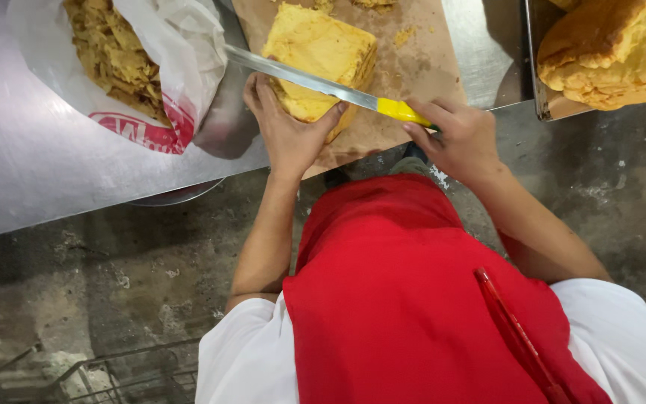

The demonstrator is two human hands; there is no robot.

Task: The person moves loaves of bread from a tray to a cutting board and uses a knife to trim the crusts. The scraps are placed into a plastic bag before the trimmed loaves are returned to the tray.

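A yellow cake block (321,56) lies on a brown cutting board (413,60) at the edge of a steel table (24,164). My left hand (287,131) rests flat against the block's near side, steadying it. My right hand (457,138) grips the yellow handle of a long knife (315,82). The blade lies across the block, running up and to the left past my left fingers.
A white plastic bag (162,67) of golden scraps sits in a metal bowl at the left. A tray at the top right holds large baked loaves (614,52). Below are a concrete floor, my red apron and a wire rack (114,374).
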